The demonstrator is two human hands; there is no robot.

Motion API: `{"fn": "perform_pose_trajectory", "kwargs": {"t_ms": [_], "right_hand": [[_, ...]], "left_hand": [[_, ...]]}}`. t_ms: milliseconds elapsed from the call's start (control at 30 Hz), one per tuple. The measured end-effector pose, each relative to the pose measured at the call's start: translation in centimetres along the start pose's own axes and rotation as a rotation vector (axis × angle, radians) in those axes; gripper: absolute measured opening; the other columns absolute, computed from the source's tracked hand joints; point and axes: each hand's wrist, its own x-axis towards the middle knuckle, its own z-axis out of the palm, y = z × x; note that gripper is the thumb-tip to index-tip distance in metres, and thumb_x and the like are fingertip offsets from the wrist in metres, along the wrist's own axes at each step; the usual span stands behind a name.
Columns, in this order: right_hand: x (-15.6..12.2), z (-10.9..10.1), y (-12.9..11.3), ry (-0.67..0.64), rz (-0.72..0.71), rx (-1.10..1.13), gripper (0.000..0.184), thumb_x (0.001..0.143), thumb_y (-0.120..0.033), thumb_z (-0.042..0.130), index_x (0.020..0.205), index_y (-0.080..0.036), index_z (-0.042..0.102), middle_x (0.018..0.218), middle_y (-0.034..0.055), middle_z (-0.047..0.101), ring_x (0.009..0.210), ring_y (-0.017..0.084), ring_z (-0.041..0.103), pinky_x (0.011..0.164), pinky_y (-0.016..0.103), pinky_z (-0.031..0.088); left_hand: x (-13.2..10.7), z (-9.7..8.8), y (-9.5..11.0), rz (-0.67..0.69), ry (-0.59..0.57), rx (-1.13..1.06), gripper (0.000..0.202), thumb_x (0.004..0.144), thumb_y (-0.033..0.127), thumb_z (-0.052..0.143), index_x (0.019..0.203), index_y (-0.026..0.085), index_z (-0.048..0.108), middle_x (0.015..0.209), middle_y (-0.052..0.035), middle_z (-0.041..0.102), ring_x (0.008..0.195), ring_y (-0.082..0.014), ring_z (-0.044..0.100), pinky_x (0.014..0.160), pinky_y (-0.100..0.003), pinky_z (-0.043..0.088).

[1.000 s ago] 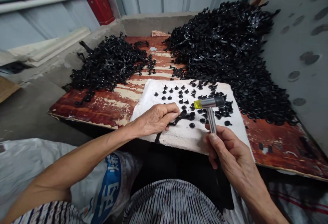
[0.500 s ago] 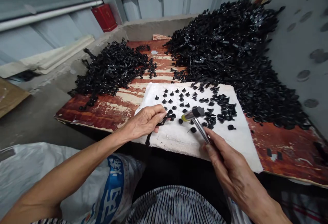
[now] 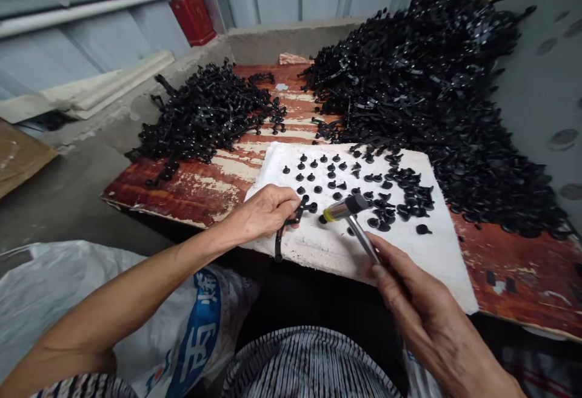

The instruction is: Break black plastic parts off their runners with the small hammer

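1. Right hand (image 3: 422,313): fingers wrapped round hammer (image 3: 344,209) handle, leaving the head clear, yellow face down-left by a stud; contact unclear.
2. Left hand (image 3: 268,210): thumb and fingers pinching black strap (image 3: 302,206) at white pad (image 3: 318,246) front edge, probably for steadiness; tail overhangs.
3. Loose studs (image 3: 317,190) on pad: left ones spaced upright, presumably for easy pickup.
4. Left pile (image 3: 209,113), right pile (image 3: 409,82): apart, probably keeping stock separate.
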Motion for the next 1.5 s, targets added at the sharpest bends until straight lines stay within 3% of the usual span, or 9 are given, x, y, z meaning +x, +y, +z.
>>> {"fn": "perform_pose_trajectory", "kwargs": {"t_ms": [167, 300, 400, 633, 833, 967, 1200, 1500], "right_hand": [[1.5, -0.2, -1.3, 0.032, 0.338, 0.329, 0.029, 0.093, -0.039, 0.053, 0.112, -0.019, 0.063, 0.078, 0.0056, 0.067, 0.082, 0.022, 0.069, 0.062, 0.028, 0.058], [3.7, 0.7, -2.1, -0.045, 0.447, 0.573, 0.023, 0.089, -0.042, 0.058, 0.093, -0.020, 0.060, 0.060, -0.0049, 0.048, 0.041, 0.009, 0.042, 0.034, 0.021, 0.033], [4.4, 1.6, -2.1, -0.115, 0.454, 0.712, 0.021, 0.086, -0.041, 0.061, 0.084, -0.020, 0.055, 0.057, -0.0084, 0.042, 0.035, 0.006, 0.031, 0.031, 0.021, 0.025], [4.3, 2.6, -2.6, -0.105, 0.493, 0.808, 0.019, 0.084, -0.037, 0.060, 0.081, -0.019, 0.056, 0.059, -0.0068, 0.048, 0.036, 0.006, 0.035, 0.031, 0.021, 0.026], [3.6, 1.7, -2.4, 0.005, 0.431, 0.607, 0.024, 0.086, -0.043, 0.059, 0.089, -0.019, 0.060, 0.057, -0.0052, 0.050, 0.039, 0.008, 0.038, 0.034, 0.021, 0.030], [2.3, 0.2, -0.8, 0.126, 0.511, 0.532, 0.030, 0.085, -0.049, 0.064, 0.094, -0.021, 0.060, 0.051, -0.0069, 0.046, 0.037, 0.009, 0.040, 0.033, 0.020, 0.030], [1.7, -0.1, 0.9, 0.196, 0.593, 0.567, 0.037, 0.079, -0.055, 0.070, 0.084, -0.020, 0.058, 0.053, -0.0063, 0.047, 0.038, 0.008, 0.041, 0.032, 0.019, 0.034], [1.4, -0.1, 1.4, 0.191, 0.571, 0.554, 0.038, 0.080, -0.055, 0.069, 0.086, -0.019, 0.059, 0.050, -0.0057, 0.047, 0.037, 0.009, 0.042, 0.031, 0.019, 0.034]], "left_hand": [[-0.4, 0.7, 0.4, 0.026, -0.056, 0.032, 0.024, 0.092, 0.020, 0.041, 0.070, 0.017, 0.050, 0.058, 0.0041, 0.051, 0.041, -0.0057, 0.046, 0.037, -0.015, 0.034], [-1.7, 2.1, 1.4, 0.138, -0.145, 0.063, 0.026, 0.094, 0.026, 0.039, 0.072, 0.017, 0.049, 0.061, 0.0042, 0.049, 0.047, -0.0060, 0.048, 0.044, -0.016, 0.038], [-2.7, 3.0, 1.8, 0.152, -0.210, 0.077, 0.026, 0.095, 0.028, 0.038, 0.074, 0.017, 0.049, 0.065, 0.0033, 0.051, 0.053, -0.0071, 0.052, 0.049, -0.017, 0.041], [-3.6, 3.5, 1.2, 0.004, -0.388, -0.045, 0.020, 0.093, 0.029, 0.043, 0.088, 0.015, 0.057, 0.074, 0.0003, 0.060, 0.055, -0.0073, 0.057, 0.047, -0.016, 0.041], [-2.6, 2.7, 0.5, -0.023, -0.190, -0.197, 0.022, 0.090, 0.026, 0.048, 0.073, 0.014, 0.054, 0.067, -0.0005, 0.062, 0.043, -0.0035, 0.048, 0.041, -0.014, 0.036], [-1.1, 1.5, 0.3, -0.015, -0.050, -0.287, 0.022, 0.087, 0.019, 0.052, 0.066, 0.013, 0.054, 0.061, -0.0017, 0.064, 0.039, -0.0023, 0.045, 0.038, -0.013, 0.032], [-0.2, 0.9, 0.1, -0.110, -0.009, -0.326, 0.024, 0.087, 0.013, 0.052, 0.064, 0.012, 0.054, 0.058, -0.0034, 0.066, 0.033, -0.0010, 0.041, 0.035, -0.013, 0.027], [-0.1, 0.9, 0.0, -0.161, 0.004, -0.381, 0.029, 0.091, 0.011, 0.049, 0.063, 0.012, 0.053, 0.055, -0.0039, 0.066, 0.030, -0.0008, 0.041, 0.033, -0.012, 0.024]]}}
